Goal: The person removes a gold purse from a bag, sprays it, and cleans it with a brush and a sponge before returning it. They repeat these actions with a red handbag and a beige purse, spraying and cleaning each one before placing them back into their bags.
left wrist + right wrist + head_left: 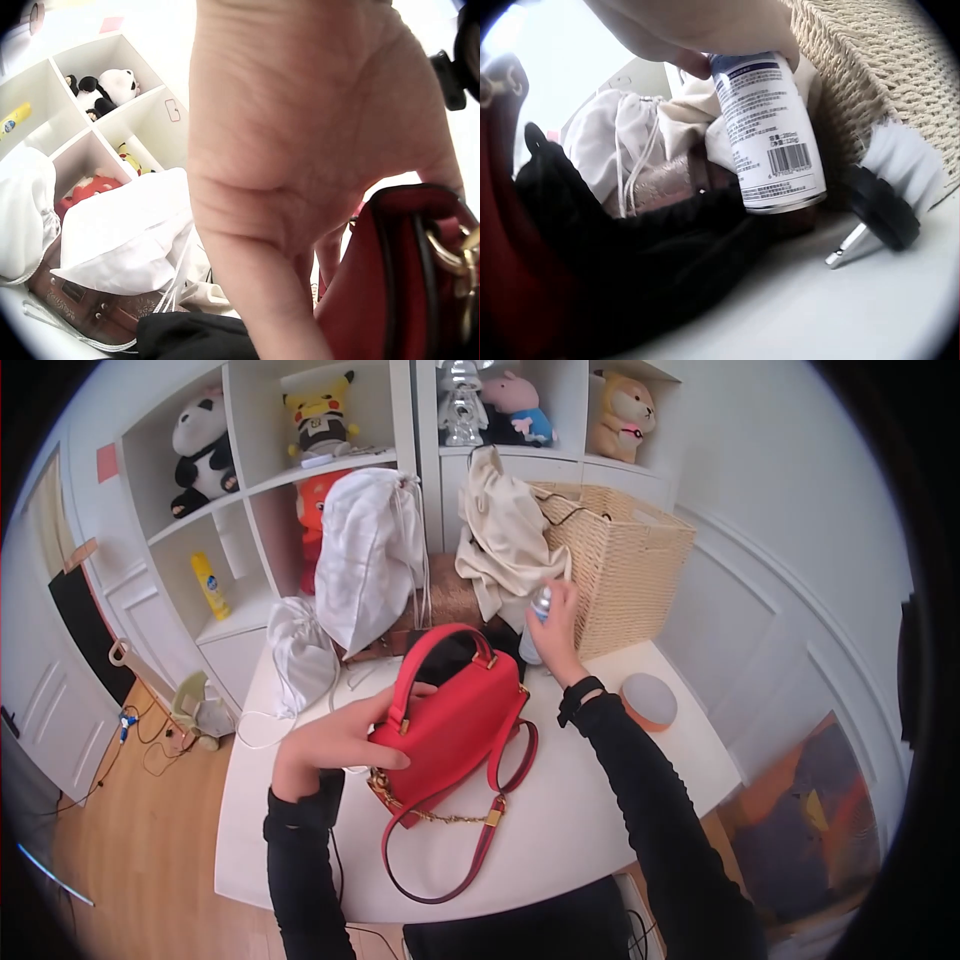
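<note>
A red handbag (pixel 455 730) with a top handle, gold chain and long strap stands on the white table (pixel 590 800). My left hand (pixel 335 745) grips its left side, thumb on the near face and fingers behind, under the handle. In my right hand (pixel 556 628) is a spray can (pixel 769 139), held by its upper part and tilted, its printed label and barcode showing in the right wrist view. Just right of the can lies a round brush (pixel 889 206) with white bristles, a black base and a metal shank. Black cloth (pixel 652 270) lies behind the handbag.
White drawstring bags (pixel 365 550), a brown patterned bag (pixel 455 595) and a beige cloth bag (pixel 505 550) crowd the back. A wicker basket (pixel 640 575) stands back right, with a round grey-and-orange piece (pixel 649 701) before it. Shelves (pixel 245 490) with plush toys rise behind.
</note>
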The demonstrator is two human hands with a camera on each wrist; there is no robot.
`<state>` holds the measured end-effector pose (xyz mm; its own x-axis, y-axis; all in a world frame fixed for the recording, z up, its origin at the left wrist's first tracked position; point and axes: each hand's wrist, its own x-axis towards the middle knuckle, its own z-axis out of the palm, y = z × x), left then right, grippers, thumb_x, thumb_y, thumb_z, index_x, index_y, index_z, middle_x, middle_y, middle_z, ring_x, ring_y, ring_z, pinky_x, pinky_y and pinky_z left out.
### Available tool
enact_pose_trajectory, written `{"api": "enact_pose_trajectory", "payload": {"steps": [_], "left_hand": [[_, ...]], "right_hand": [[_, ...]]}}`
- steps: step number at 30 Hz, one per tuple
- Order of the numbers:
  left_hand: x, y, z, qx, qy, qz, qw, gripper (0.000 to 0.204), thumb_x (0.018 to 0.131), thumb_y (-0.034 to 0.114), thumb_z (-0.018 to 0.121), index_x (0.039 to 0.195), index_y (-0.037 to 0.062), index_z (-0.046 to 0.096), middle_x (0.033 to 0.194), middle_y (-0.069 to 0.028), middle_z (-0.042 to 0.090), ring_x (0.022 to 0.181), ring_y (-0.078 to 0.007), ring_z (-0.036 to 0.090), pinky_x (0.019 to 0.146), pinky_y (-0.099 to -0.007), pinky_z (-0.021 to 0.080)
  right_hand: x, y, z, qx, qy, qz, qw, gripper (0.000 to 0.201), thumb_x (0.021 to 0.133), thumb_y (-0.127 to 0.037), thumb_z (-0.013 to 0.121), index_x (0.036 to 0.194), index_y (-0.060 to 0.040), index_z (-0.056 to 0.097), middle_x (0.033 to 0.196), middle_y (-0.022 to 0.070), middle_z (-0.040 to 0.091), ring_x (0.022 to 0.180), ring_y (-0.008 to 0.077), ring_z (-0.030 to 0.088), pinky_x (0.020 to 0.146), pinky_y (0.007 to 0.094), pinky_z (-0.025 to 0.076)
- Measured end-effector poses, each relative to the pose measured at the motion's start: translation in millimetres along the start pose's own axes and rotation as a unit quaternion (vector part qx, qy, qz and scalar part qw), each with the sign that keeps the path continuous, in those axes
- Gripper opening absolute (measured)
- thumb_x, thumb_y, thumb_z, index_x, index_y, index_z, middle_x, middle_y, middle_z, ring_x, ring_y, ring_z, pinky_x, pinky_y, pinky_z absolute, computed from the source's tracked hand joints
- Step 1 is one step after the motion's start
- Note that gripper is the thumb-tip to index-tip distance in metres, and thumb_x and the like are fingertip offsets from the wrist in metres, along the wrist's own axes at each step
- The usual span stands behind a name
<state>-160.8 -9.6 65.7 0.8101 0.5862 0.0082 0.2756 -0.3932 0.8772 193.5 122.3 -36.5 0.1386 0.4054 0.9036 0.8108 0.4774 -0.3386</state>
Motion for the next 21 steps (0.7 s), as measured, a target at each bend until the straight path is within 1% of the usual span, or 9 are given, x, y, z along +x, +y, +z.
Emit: {"api": "enact_pose_trajectory", "payload": {"steps": [2,5,8,11,13,15,16,19,21], "left_hand": [[0,4,-1,0.011,0.0,-0.016,1.0,0.084,0.07,0.016,0.073,0.146,0.0075,0.038,0.126,-0.0094,0.053,0.117,-0.0191,0.05,0.104,-0.0305,0.037],[-1,5,-2,0.025,0.002,-0.018,1.0,0.084,0.07,0.017,0.073,0.145,0.0081,0.039,0.122,-0.0089,0.055,0.114,-0.0188,0.052,0.102,-0.0305,0.039],[0,8,1,0.015,-0.001,-0.023,1.0,0.086,0.068,0.015,0.075,0.145,0.0055,0.038,0.124,-0.009,0.054,0.115,-0.0181,0.05,0.103,-0.03,0.038],[2,8,3,0.001,-0.003,-0.013,1.0,0.086,0.068,0.016,0.075,0.145,0.0046,0.039,0.127,-0.0097,0.053,0.115,-0.0181,0.05,0.103,-0.0298,0.038],[3,0,2,-0.001,0.004,0.01,1.0,0.083,0.07,0.017,0.073,0.144,0.007,0.04,0.124,-0.0093,0.055,0.115,-0.0186,0.052,0.102,-0.0297,0.04],[-1,4,1,0.008,0.007,-0.016,1.0,0.084,0.069,0.018,0.073,0.145,0.0063,0.04,0.128,-0.0097,0.054,0.118,-0.0192,0.051,0.103,-0.0302,0.039],[-1,6,1,0.012,0.006,-0.021,1.0,0.084,0.069,0.018,0.073,0.145,0.0062,0.04,0.129,-0.0098,0.054,0.119,-0.0195,0.05,0.104,-0.0304,0.038],[1,5,0,0.013,0.002,-0.015,1.0,0.084,0.069,0.019,0.074,0.145,0.006,0.039,0.13,-0.0102,0.053,0.12,-0.0199,0.05,0.105,-0.0309,0.037],[2,3,1,0.003,0.003,-0.01,1.0,0.084,0.069,0.019,0.074,0.145,0.0057,0.039,0.131,-0.0105,0.053,0.121,-0.0201,0.049,0.106,-0.0311,0.036]], "right_hand": [[-7,12,0,-0.01,-0.111,0.006,0.994,0.066,0.073,-0.005,0.071,0.134,-0.0054,0.046,0.122,0.0187,0.043,0.114,0.0401,0.047,0.101,0.0456,0.038],[-6,15,-13,0.001,-0.127,0.035,0.991,0.069,0.072,-0.007,0.075,0.135,-0.0067,0.047,0.122,0.0183,0.045,0.116,0.0405,0.047,0.1,0.0463,0.04],[-3,6,-36,-0.073,-0.176,-0.053,0.98,0.071,0.071,-0.009,0.079,0.135,-0.0073,0.047,0.119,0.0161,0.048,0.112,0.0373,0.052,0.096,0.0416,0.044],[3,-1,-49,-0.034,-0.251,-0.02,0.967,0.068,0.071,-0.008,0.079,0.133,-0.0095,0.051,0.118,0.0155,0.049,0.109,0.0373,0.054,0.093,0.0407,0.047],[7,-3,-54,-0.065,-0.227,0.0,0.972,0.062,0.071,-0.009,0.079,0.128,-0.0109,0.055,0.119,0.0157,0.049,0.108,0.0372,0.055,0.09,0.0418,0.048],[12,-4,-55,-0.097,-0.184,0.028,0.978,0.059,0.072,-0.011,0.078,0.127,-0.0114,0.056,0.119,0.0159,0.05,0.109,0.0395,0.054,0.09,0.0444,0.048],[13,1,-53,-0.097,-0.162,-0.002,0.982,0.061,0.072,-0.012,0.079,0.128,-0.0125,0.055,0.123,0.0154,0.049,0.111,0.0395,0.053,0.09,0.0452,0.048],[4,11,-54,-0.192,-0.227,0.003,0.955,0.062,0.072,-0.013,0.079,0.13,-0.0122,0.054,0.126,0.0156,0.048,0.113,0.0396,0.051,0.093,0.0456,0.048],[5,26,-53,-0.158,-0.211,-0.012,0.964,0.062,0.073,-0.014,0.079,0.13,-0.0109,0.054,0.126,0.0159,0.048,0.113,0.0396,0.051,0.094,0.0453,0.047]]}}
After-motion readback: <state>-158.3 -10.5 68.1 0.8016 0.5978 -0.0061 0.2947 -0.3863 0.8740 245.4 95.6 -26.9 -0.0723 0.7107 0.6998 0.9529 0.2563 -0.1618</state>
